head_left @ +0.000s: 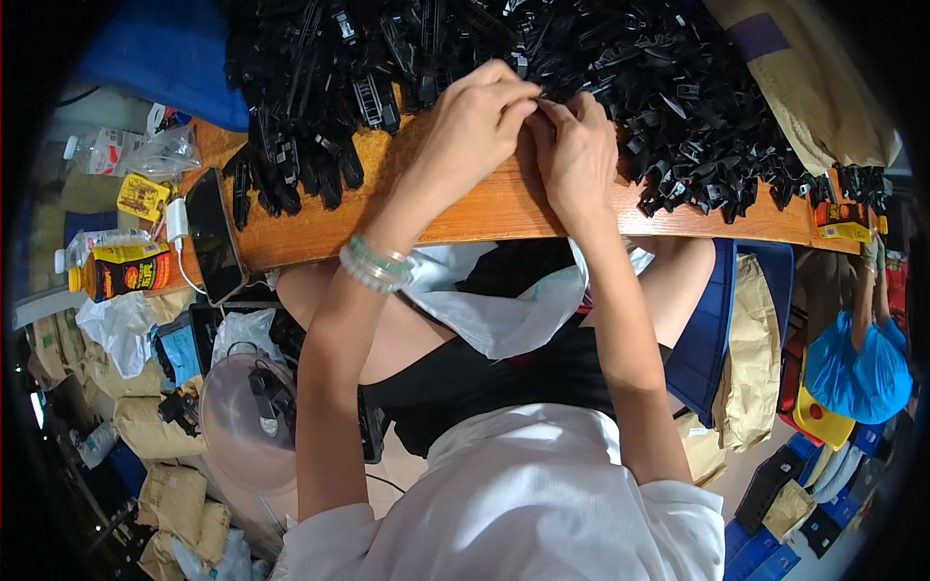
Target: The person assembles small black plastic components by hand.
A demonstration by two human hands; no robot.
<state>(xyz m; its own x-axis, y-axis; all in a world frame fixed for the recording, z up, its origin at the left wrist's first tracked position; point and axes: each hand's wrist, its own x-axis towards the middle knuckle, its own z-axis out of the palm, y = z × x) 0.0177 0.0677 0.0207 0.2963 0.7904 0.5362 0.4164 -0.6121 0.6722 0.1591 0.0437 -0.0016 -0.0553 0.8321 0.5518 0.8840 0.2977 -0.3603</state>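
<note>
Black piece: small, mostly hidden; pinched by fingertips of my left hand and my right hand, above the table. Black parts: slim, some glinting, heaped across the table's far side.

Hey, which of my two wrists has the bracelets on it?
Your left wrist, below the left hand: it carries the pale, partly green bracelets, while the wrist of your right hand is bare.
</note>
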